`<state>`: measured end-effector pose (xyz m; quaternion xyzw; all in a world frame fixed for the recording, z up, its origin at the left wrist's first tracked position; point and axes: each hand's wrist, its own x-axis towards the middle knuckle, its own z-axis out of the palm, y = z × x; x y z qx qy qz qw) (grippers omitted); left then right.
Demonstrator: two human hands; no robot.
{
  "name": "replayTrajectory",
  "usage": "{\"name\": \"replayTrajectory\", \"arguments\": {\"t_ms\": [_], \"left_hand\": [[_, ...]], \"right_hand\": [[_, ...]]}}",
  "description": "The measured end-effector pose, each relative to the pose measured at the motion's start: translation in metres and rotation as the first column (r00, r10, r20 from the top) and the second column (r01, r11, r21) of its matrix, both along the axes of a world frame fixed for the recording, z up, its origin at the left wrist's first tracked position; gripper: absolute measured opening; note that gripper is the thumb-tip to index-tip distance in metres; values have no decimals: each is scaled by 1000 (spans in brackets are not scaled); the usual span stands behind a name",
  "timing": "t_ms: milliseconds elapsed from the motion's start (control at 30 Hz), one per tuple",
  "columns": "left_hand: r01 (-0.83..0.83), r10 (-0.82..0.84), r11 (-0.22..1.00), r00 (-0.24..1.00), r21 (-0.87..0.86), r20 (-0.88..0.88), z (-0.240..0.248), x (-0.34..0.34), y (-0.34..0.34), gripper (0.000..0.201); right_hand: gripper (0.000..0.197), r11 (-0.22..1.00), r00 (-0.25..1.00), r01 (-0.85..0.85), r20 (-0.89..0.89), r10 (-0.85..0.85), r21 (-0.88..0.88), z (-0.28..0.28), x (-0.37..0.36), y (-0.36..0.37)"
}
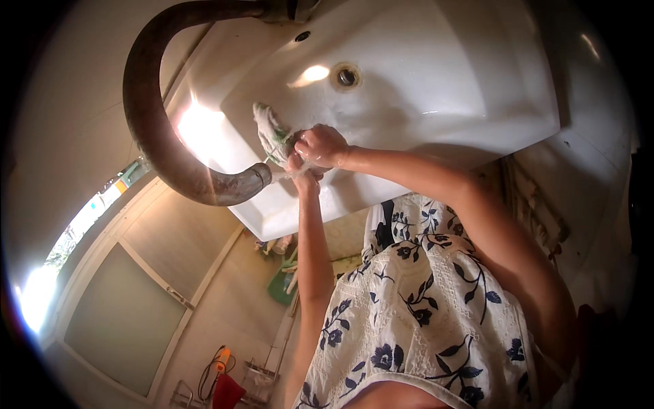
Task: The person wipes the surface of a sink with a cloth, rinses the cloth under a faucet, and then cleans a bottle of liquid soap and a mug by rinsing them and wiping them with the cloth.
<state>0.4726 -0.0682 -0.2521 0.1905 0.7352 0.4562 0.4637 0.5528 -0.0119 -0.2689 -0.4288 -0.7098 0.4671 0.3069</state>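
Over the near left part of a white washbasin (pixel 504 126), both my hands are closed together on a wet cloth (pixel 270 133), white with green patches. The cloth's loose end sticks up and away to the left. My right hand (pixel 323 145) is a fist on top, its back wet. Just below and against it, my left hand (pixel 300 168) grips the bunched part, most of its fingers hidden. The mouth of a large curved tap (pixel 151 116) is close to the left of my hands, and what looks like water runs from it onto them.
A round drain (pixel 346 77) lies in the basin beyond my hands, with a small overflow hole (pixel 302 36) further back. Pipes (pixel 535 204) run below the right side. A framed door (pixel 129 307), a green container (pixel 281 286) and a red item (pixel 227 393) are at the lower left.
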Motion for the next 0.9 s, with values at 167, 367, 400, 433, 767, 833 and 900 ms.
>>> {"name": "replayTrajectory", "arguments": {"t_ms": [167,367,400,433,767,833,900], "left_hand": [[-207,139,974,859,87,492,1,10,-3,35],[-397,162,870,790,292,592,-8,6,-4,37],[-401,164,868,788,293,593,-11,7,-5,37],[-422,219,851,825,311,522,-17,8,-6,35],[90,-12,894,984,440,-179,-45,-22,-8,30],[48,-9,868,997,494,-81,-50,-24,-4,31],[-6,-3,841,1000,542,16,-55,-28,-3,32]], "right_hand": [[18,925,954,-296,23,299,238,20,12,16],[42,974,998,-41,-56,29,-225,7,8,-2],[46,930,981,172,-25,-191,-326,6,5,-6],[44,855,981,107,-88,-175,-508,3,4,-5],[28,786,962,171,-72,-263,-594,32,1,-9],[28,857,965,196,-64,-256,-477,28,0,-4],[29,896,974,187,-45,-223,-402,25,-2,0]]}}
